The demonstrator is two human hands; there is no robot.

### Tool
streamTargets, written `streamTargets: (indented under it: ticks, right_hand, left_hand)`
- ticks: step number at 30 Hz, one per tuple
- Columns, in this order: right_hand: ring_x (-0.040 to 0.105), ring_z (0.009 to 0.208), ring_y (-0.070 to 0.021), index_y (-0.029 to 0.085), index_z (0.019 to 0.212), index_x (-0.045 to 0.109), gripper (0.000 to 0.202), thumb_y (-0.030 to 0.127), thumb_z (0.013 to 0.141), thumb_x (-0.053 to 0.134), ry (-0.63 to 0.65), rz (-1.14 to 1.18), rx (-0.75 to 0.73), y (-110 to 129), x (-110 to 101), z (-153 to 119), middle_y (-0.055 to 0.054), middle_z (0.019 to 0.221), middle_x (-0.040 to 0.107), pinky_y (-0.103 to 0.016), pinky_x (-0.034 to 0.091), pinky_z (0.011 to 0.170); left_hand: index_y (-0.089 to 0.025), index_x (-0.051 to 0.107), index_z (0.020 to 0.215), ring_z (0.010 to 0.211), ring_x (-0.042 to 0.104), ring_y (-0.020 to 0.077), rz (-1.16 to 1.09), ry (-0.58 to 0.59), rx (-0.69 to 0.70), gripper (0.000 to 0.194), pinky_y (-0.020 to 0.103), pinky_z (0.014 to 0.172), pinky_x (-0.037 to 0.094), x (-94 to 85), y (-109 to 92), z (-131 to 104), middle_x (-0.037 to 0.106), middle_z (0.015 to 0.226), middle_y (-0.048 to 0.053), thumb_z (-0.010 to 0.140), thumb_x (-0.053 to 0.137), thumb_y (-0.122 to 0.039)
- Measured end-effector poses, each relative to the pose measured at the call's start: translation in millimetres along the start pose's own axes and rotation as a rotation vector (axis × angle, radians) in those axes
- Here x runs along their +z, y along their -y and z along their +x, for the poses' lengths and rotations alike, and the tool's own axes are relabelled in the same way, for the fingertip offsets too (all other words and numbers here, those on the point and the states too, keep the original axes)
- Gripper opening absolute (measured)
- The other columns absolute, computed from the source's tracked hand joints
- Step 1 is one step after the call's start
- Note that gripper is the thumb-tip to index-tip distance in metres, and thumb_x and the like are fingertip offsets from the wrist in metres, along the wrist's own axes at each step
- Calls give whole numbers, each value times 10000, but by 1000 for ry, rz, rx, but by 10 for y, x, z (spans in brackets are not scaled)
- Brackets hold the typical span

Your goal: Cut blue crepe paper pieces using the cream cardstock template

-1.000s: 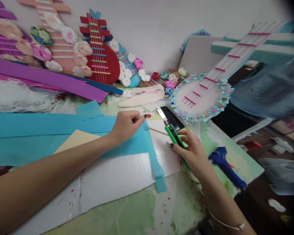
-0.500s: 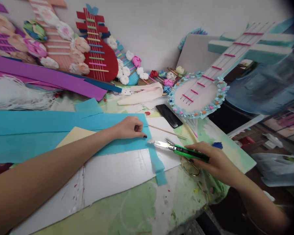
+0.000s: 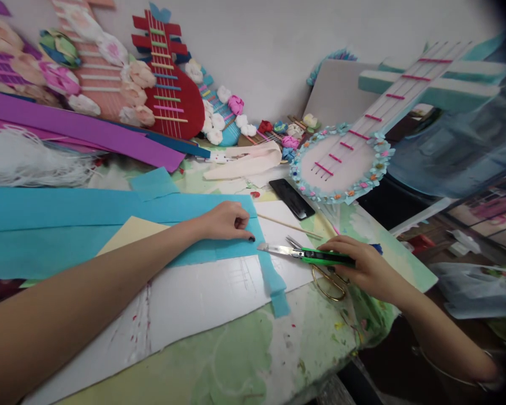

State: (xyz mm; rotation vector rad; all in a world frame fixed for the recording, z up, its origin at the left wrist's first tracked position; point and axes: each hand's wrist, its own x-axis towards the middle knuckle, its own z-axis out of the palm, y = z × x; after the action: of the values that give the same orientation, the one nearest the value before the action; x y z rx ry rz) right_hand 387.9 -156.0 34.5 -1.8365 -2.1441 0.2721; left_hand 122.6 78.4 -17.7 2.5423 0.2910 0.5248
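Head view: the green cutter [image 3: 326,257] sits in the right hand [image 3: 360,261], fingers wrapped around its handle, its blade [image 3: 278,249] reaching the right end of the blue paper [image 3: 109,209]. The left hand [image 3: 225,221] rests there, fingers curled, any pinch hidden. A skidding blade could nick the nearby thumb [image 3: 247,236]. A second ago, its tip was beside the phone [image 3: 292,199].

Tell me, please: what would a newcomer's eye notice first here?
Probably the green cutter in the right hand, its blade pointing toward the left hand on the blue sheets. Next come the red model lute at the back left and the pale, flower-edged one at the right.
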Motion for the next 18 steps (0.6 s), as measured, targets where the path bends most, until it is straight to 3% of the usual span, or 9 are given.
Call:
streamTargets:
  ticks: [18]
  right_hand:
    - [585, 965, -242, 203, 1027, 616, 452, -11, 656, 471, 53, 21, 5, -77, 67, 338, -64, 1017, 640, -383, 448, 842]
  left_hand:
    - [-175, 458, 556, 575, 440, 106, -33, -16, -46, 357, 234, 561, 326, -13, -28, 6, 472, 564, -41, 741, 714, -343]
